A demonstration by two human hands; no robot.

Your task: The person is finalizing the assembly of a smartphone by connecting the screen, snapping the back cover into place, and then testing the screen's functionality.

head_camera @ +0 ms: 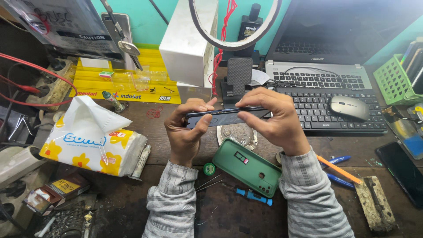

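Observation:
Both my hands hold a dark smartphone (222,116) edge-on above the wooden bench. My left hand (187,128) grips its left end, thumb and forefinger pinched along the top edge. My right hand (275,119) clasps the right end, fingers curled over the top edge. Just below the phone lies a green phone case (246,166), inner side up. A small round metal dish (238,132) sits under the phone, partly hidden.
A tissue pack (94,141) lies at left. A black keyboard (335,108), grey mouse (349,107) and laptop (339,35) stand at right. A small blue screwdriver (253,196), blue pens (339,169), a green basket (394,79) and another dark phone (403,169) lie around.

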